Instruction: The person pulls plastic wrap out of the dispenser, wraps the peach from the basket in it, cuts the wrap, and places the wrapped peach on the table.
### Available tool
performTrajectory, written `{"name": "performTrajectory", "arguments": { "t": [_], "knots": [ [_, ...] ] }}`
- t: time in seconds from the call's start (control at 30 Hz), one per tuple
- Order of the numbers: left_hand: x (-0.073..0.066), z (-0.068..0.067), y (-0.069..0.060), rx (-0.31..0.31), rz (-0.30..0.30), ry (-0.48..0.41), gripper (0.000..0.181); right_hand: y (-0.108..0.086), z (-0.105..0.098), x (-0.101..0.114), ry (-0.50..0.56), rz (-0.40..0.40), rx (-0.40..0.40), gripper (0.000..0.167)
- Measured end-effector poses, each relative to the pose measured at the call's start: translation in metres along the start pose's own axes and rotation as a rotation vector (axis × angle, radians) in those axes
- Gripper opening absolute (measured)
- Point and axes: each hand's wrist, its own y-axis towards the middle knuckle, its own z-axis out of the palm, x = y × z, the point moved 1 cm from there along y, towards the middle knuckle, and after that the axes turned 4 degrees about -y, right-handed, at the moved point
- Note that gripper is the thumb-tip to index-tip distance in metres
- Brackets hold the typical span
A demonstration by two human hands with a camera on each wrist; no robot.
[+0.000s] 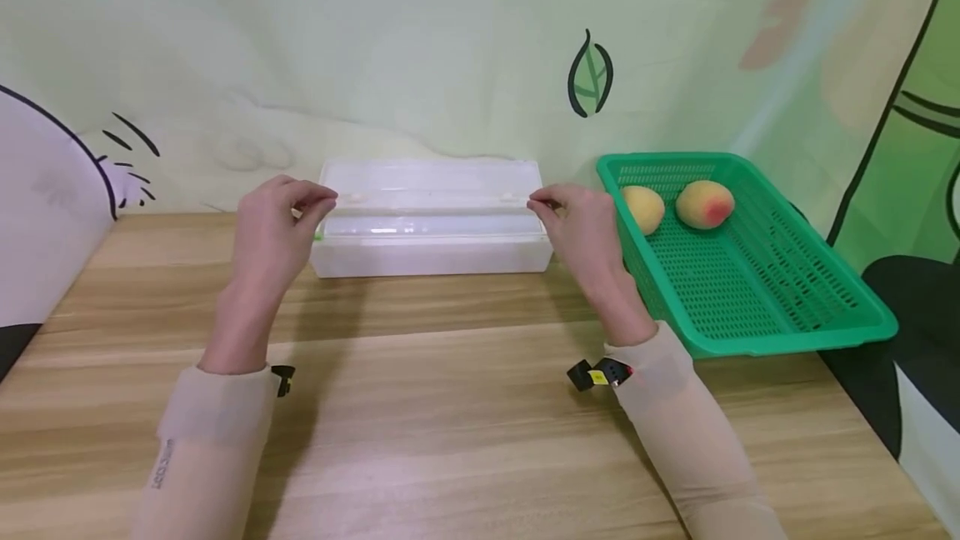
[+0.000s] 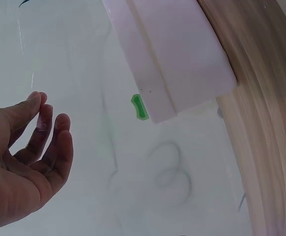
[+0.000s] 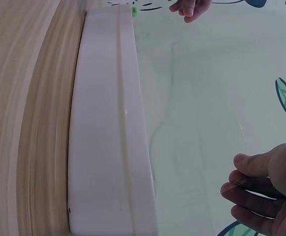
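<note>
Two hands pinch at thumb and fingertips, the left hand (image 1: 273, 227) and the right hand (image 1: 588, 236) each closed lightly on what appears to be clear cling film (image 2: 32, 79). The cling film dispenser (image 1: 431, 258) sits midway along the far edge of the desk (image 1: 420, 440). Uneven pulling could slant or tear the film; slack could make it stick to itself; a hard tug could slide the dispenser, since neither hand steadies it. The film shows only as thin glints; the dispenser is long, white and boxy, with a green tab (image 2: 140, 107) at its left end.
</note>
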Motion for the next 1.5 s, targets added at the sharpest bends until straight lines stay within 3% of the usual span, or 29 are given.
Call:
{"name": "performTrajectory", "arguments": {
  "t": [0.3,1.1,1.5],
  "knots": [
    [-0.004,-0.007,-0.009,0.015,0.012,0.025,0.012,-0.007,-0.004,0.002,0.014,-0.034,-0.015,0.016],
    [-0.015,-0.018,-0.022,-0.016,0.105,0.023,0.011,-0.021,-0.023,0.006,0.042,-0.118,-0.042,0.012],
    [-0.021,-0.023,-0.027,-0.021,0.11,0.021,0.011,-0.024,-0.03,0.008,0.013,-0.194,-0.069,0.013]
  ]
}}
